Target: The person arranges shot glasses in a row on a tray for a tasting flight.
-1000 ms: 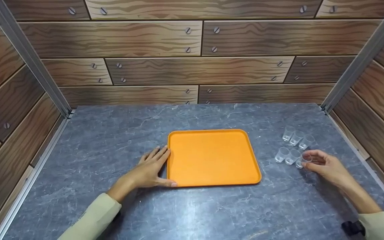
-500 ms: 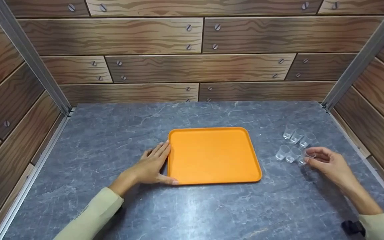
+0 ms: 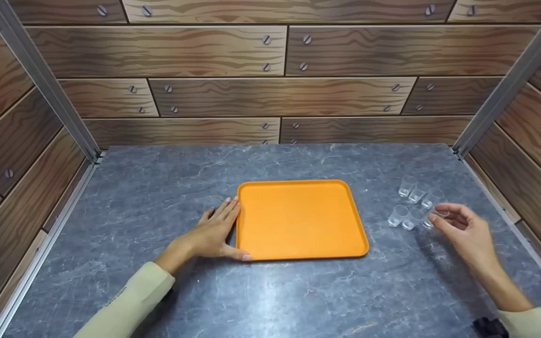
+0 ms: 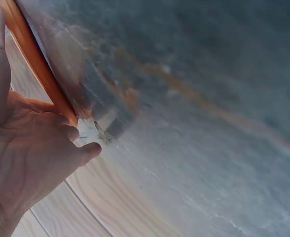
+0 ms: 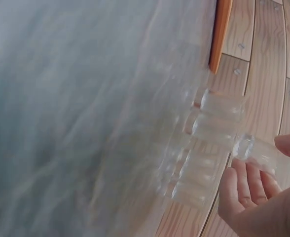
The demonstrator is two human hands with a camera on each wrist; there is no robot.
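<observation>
An orange tray lies empty in the middle of the grey stone-look tabletop. My left hand rests flat against the tray's left edge, fingers straight and thumb at its front-left corner; the left wrist view shows the hand against the orange rim. To the right of the tray stand several small clear cups in a cluster. My right hand pinches the cup at the cluster's near right end. In the right wrist view that cup sits between thumb and fingers, just off the others.
Wood-pattern walls with metal corner posts enclose the table at the back and on both sides. The cup cluster is near the right wall. Bare tabletop lies in front of and behind the tray.
My right hand has closed on the end cup and drawn it slightly up and away from its neighbours. The left hand and the tray have stayed in place.
</observation>
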